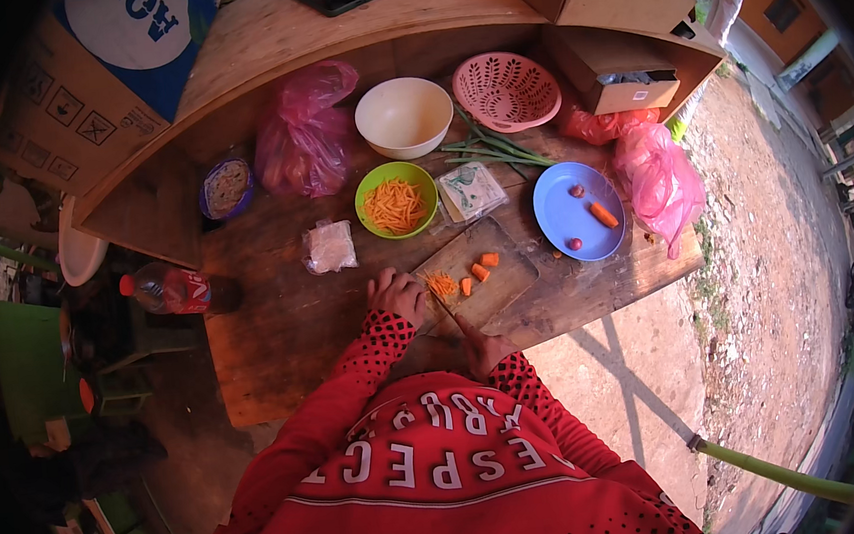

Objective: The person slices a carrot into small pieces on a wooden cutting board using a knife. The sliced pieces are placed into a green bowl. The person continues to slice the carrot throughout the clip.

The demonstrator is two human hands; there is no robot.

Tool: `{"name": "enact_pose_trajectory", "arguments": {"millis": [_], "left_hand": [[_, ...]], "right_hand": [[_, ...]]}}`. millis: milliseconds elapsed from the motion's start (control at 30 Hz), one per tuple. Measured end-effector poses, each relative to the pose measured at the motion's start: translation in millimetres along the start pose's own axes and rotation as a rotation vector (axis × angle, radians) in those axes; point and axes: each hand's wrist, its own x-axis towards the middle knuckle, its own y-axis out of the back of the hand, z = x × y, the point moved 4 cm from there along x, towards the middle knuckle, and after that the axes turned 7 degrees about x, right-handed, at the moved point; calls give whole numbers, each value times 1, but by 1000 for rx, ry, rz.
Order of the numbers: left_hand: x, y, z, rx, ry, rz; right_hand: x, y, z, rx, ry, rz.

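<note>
My right hand [488, 349] is shut on a knife [445, 308], whose blade points up and left over a wooden cutting board [508, 291]. Beside the blade's tip lies a small pile of shredded carrot [440, 284]. My left hand [397, 296] rests palm down at the board's left edge, fingers slightly apart, next to the pile; its underside is hidden. Several carrot chunks [480, 272] sit further right on the board. Beyond it, a green bowl [431, 210] holds carrot strips [394, 206]. A blue plate [569, 210] carries a carrot piece [603, 215] and two small shallots [575, 243].
Behind stand a cream bowl [404, 118], a pink colander [507, 91] and pink plastic bags [304, 137]. Green onions [500, 148] lie near a wrapped packet [474, 190]. Left are another packet [330, 246], a purple-rimmed tub [226, 189] and a bottle [173, 288]. A raised shelf [392, 14] borders the back.
</note>
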Motion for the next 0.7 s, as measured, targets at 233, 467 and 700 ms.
{"name": "enact_pose_trajectory", "arguments": {"millis": [233, 467, 700], "left_hand": [[-5, -7, -7, 3, 116, 51], [-11, -7, -9, -65, 78, 115], [-12, -9, -8, -117, 58, 136]], "right_hand": [[0, -1, 1, 4, 19, 13], [1, -2, 1, 19, 21, 16], [8, -5, -1, 3, 25, -7]]}}
